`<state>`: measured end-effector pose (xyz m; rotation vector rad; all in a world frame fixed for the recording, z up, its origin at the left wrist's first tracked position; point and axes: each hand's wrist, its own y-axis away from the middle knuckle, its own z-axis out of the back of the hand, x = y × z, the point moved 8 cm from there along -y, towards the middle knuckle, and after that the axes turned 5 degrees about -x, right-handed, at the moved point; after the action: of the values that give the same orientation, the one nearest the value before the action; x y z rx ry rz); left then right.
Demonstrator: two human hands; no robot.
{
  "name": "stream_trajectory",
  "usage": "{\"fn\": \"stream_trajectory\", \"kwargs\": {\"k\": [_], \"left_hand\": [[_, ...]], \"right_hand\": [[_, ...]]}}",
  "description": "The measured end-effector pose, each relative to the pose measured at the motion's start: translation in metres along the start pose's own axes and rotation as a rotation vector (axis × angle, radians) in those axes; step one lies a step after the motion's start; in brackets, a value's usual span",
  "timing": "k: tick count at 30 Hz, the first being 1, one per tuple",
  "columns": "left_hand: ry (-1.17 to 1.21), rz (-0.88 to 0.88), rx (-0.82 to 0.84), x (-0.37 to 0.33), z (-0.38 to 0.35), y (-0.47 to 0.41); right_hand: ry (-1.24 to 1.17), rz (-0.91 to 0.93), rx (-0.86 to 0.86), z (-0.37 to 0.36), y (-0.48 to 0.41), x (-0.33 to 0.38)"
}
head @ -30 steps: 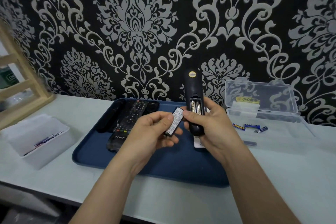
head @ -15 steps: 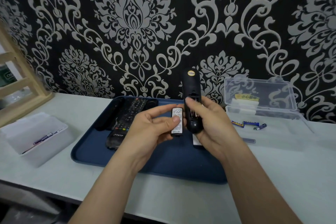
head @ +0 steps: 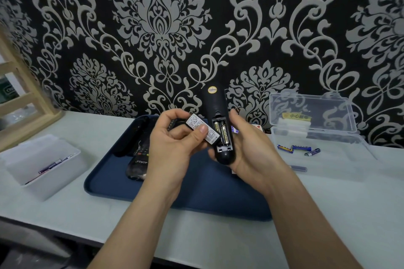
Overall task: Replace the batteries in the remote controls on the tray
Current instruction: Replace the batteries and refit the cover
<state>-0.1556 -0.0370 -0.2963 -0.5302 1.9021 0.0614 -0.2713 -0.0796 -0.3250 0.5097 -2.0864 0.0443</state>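
Remote (head: 215,105) open: cover (head: 201,130) off, two cells (head: 222,133) seated.

The right hand (head: 251,155) is wrapped round the remote, holding it back-up above the tray (head: 207,199). The left hand (head: 172,150) pinches the cover between thumb and fingers, touching the left edge of the bay. Both black-and-gold cells lie side by side in the bay (old or new cannot be told; the loose cells (head: 293,148) in the clear box (head: 349,172) are blue). Judged status: this unit is mid-service. It needs either its cells swapped or its cover refitted. The other remotes (head: 140,159) lie on the tray's left side, apparently unserviced. A white bin (head: 43,181) left of the tray holds a few more cells.
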Motion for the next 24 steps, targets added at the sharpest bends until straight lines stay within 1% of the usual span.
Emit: {"fn": "stream_trajectory", "kwargs": {"k": [4,8,12,14,16,18,20,22,24], "left_hand": [[-0.116,-0.06,0.024,-0.002,-0.003,0.001],[-0.344,-0.15,0.036,-0.004,-0.002,-0.001],[-0.418,-0.139,0.047,-0.002,-0.002,-0.002],[-0.451,-0.113,0.098,-0.001,-0.002,-0.003],[-0.483,-0.076,0.204,0.002,-0.006,-0.003],[-0.465,-0.075,0.246,0.001,-0.01,-0.002],[-0.35,-0.11,0.179,-0.006,-0.011,-0.001],[-0.175,-0.11,0.084,-0.012,-0.01,0.001],[-0.105,-0.138,0.038,-0.014,-0.012,0.003]], "right_hand": [[0.021,0.053,0.021,0.001,0.001,0.005],[0.035,0.122,0.031,0.004,0.002,0.013],[0.013,0.17,-0.013,0.009,0.003,0.02],[0.0,0.174,-0.036,0.011,0.003,0.021],[-0.005,0.165,-0.043,0.01,0.003,0.021],[0.017,0.165,-0.043,0.009,0.003,0.02],[0.036,0.165,-0.038,0.007,0.003,0.018],[0.03,0.165,-0.015,0.003,0.002,0.015],[0.008,0.16,0.005,0.0,0.0,0.012]]}}
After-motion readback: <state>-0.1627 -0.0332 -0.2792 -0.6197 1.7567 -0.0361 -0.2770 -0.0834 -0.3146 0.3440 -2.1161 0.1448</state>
